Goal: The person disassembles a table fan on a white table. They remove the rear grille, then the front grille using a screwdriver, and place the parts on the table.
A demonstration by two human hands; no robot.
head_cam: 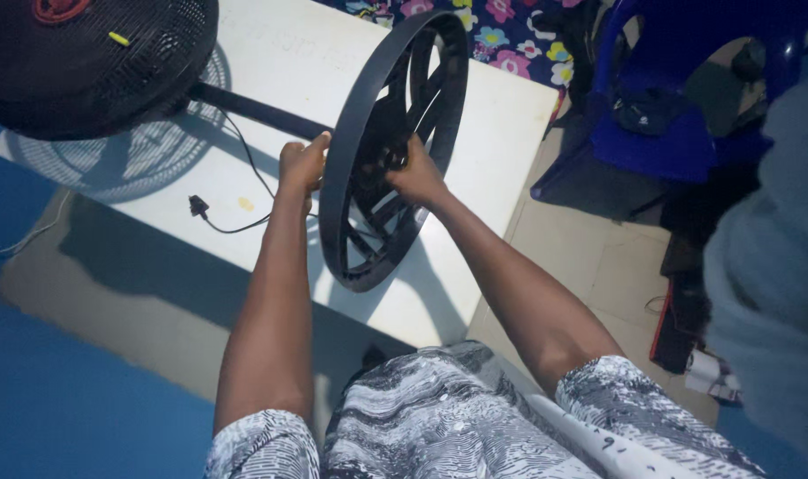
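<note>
- Head view: your left hand grips the outer rim of the round black fan base, fingers curled over its left edge.
- Your right hand holds the base from the other side, fingers wrapped around a rib near its hub.
- You hold the base tilted up on edge, its lowest part on or just above the white table near the front edge; whether it touches you cannot tell.
- A black pole runs from behind the base toward the table's far left corner, where the black fan grille overhangs the edge.
- A thin black cord with its plug lies on the table just left of your left hand.
- A blue plastic chair stands on the floor beyond the table's right edge.
- A floral cloth shows past the far edge.
</note>
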